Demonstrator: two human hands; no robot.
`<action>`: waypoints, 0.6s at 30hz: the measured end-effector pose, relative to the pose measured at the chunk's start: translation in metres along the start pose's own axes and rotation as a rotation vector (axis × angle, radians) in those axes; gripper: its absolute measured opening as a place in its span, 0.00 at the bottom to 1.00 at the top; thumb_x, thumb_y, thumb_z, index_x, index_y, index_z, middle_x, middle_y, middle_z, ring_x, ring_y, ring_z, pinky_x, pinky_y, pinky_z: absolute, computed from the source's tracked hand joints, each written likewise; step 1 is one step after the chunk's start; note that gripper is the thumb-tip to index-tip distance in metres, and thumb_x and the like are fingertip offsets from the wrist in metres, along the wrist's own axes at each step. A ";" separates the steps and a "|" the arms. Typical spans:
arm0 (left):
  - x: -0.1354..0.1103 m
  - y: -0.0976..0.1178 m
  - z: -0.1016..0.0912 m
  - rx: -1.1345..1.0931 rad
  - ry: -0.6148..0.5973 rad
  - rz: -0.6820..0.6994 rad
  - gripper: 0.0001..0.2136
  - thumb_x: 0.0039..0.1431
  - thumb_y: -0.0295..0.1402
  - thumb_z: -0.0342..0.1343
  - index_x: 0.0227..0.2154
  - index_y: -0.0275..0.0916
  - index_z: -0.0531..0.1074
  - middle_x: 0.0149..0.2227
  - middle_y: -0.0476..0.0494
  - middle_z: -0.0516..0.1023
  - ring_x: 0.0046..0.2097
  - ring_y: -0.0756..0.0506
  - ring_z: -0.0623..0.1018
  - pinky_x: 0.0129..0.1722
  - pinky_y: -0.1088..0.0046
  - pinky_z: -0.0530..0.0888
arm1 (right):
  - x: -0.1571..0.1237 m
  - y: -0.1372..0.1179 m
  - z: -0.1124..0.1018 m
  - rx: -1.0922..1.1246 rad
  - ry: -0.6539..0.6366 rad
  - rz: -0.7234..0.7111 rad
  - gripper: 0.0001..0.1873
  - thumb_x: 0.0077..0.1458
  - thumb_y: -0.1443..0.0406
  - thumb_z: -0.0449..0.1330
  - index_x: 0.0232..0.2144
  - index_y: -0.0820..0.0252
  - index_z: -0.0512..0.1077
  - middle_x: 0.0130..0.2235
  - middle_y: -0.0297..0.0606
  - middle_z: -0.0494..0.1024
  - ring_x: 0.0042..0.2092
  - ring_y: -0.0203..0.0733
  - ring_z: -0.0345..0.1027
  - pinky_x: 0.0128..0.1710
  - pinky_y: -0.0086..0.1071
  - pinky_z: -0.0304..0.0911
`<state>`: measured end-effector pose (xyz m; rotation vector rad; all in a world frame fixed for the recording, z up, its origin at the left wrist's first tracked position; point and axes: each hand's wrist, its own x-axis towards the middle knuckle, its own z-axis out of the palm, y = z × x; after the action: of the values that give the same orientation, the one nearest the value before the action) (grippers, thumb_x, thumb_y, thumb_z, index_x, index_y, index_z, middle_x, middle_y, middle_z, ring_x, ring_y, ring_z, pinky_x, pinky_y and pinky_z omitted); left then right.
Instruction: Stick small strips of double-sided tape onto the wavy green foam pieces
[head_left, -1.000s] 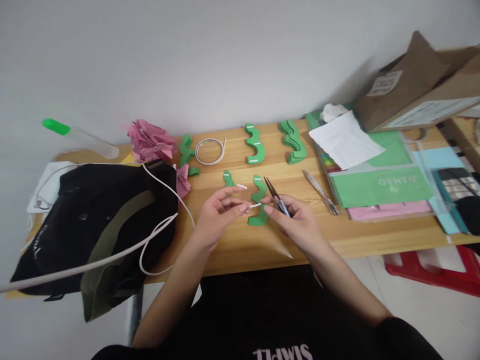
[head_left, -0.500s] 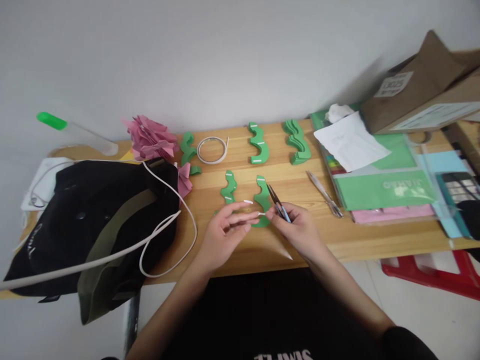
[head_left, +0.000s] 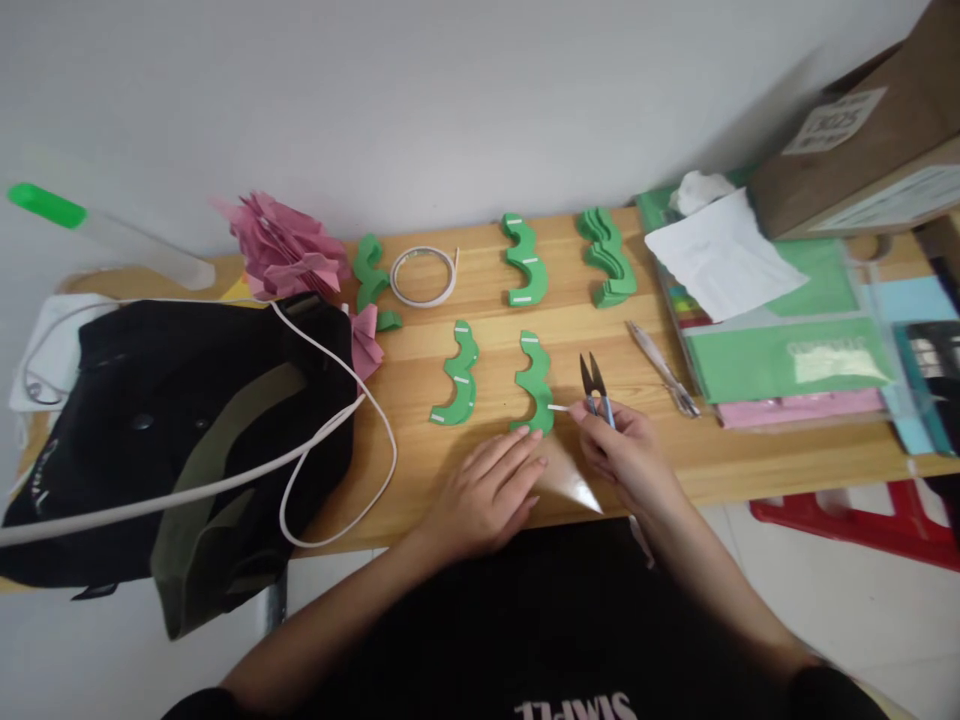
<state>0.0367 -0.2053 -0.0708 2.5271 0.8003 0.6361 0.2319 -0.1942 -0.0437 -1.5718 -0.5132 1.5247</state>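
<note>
My left hand [head_left: 491,490] lies with its fingers stretched over the lower end of a wavy green paper piece [head_left: 536,378]. A white strip shows near the top of that piece. In my right hand [head_left: 619,450] are thread snips [head_left: 595,385], blades apart and pointing away from me. Its thumb and finger also pinch a short white tape strip [head_left: 557,407], whose free end touches or hovers by the green piece's right edge; I cannot tell which. A second wavy green piece [head_left: 463,375] with several white strips lies to the left.
Further back are more green pieces [head_left: 527,265], a stack of them [head_left: 609,260] and a tape roll [head_left: 395,280]. A pen [head_left: 660,365] lies right of the snips. Pink paper flowers [head_left: 289,250], a black bag [head_left: 217,430] and a white cable are left; green packs [head_left: 787,360] and a cardboard box [head_left: 885,130] right.
My left hand has come down from above the pieces onto the green piece's lower end; the white bit at its fingertips is gone from view. My right hand has moved right, still with snips and strip.
</note>
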 end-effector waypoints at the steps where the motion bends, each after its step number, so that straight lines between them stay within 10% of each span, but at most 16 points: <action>1: 0.000 0.000 0.001 0.011 -0.039 0.004 0.17 0.64 0.33 0.49 0.53 0.31 0.67 0.59 0.28 0.69 0.62 0.36 0.67 0.57 0.55 0.71 | 0.000 0.000 0.002 0.005 0.004 0.001 0.21 0.39 0.51 0.70 0.24 0.58 0.67 0.11 0.20 0.54 0.13 0.25 0.40 0.11 0.23 0.33; 18: -0.001 -0.002 0.006 0.098 -0.156 -0.027 0.22 0.63 0.40 0.48 0.55 0.31 0.66 0.60 0.31 0.69 0.63 0.36 0.65 0.60 0.55 0.66 | 0.010 0.009 0.006 0.075 0.024 0.051 0.24 0.38 0.49 0.70 0.23 0.57 0.62 0.11 0.18 0.52 0.12 0.24 0.39 0.10 0.21 0.35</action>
<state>0.0381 -0.2059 -0.0777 2.6109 0.8267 0.3936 0.2258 -0.1896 -0.0564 -1.5533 -0.4007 1.5440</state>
